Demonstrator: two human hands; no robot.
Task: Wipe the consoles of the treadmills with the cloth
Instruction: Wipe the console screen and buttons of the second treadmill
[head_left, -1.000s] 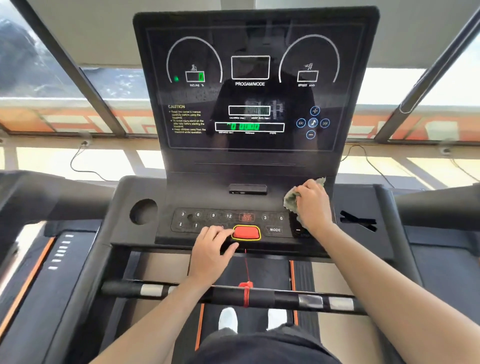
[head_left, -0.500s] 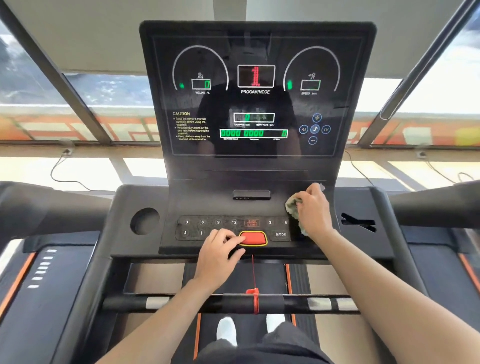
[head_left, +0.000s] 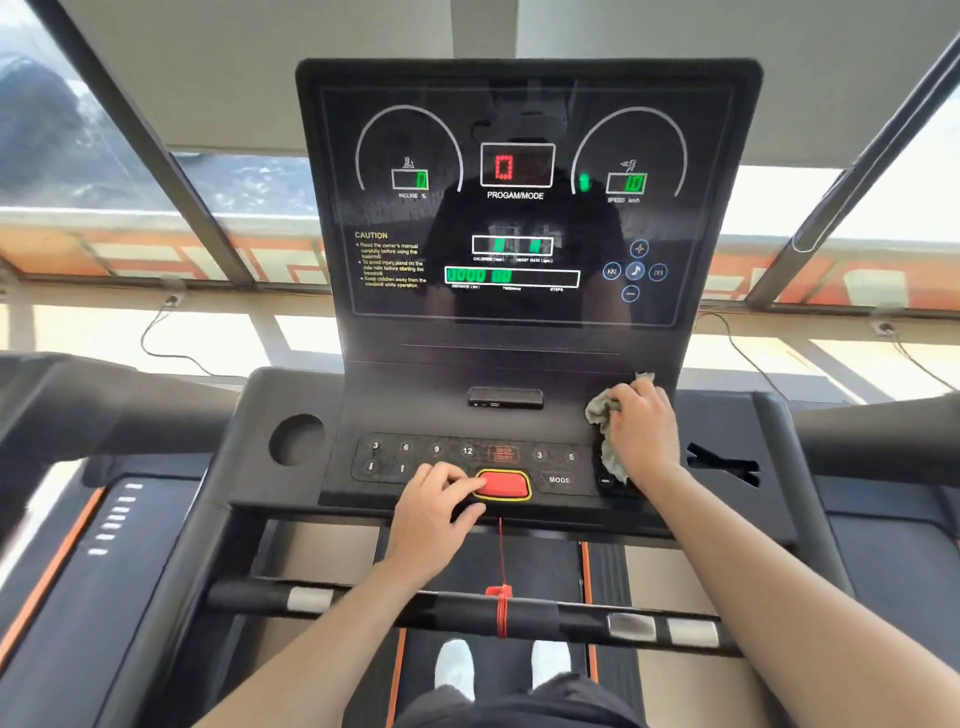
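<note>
The black treadmill console (head_left: 524, 364) stands in front of me, with a lit display screen (head_left: 514, 208) above and a button panel (head_left: 467, 457) below. My right hand (head_left: 641, 431) grips a crumpled grey-green cloth (head_left: 600, 415) and presses it on the right end of the panel. My left hand (head_left: 431, 514) rests on the console's front edge, fingers curled beside the red safety key (head_left: 503, 484), thumb under the edge.
A round cup hole (head_left: 296, 439) sits at the console's left, a slotted tray (head_left: 722, 462) at its right. A black handlebar (head_left: 467, 608) with a red cord clip crosses below. Neighbouring treadmills flank both sides. Windows and loose cables lie behind.
My view has tilted so the console sits lower in frame. The display numbers changed. My right hand with the cloth stays at the panel's right end, and the left hand has kept its place.
</note>
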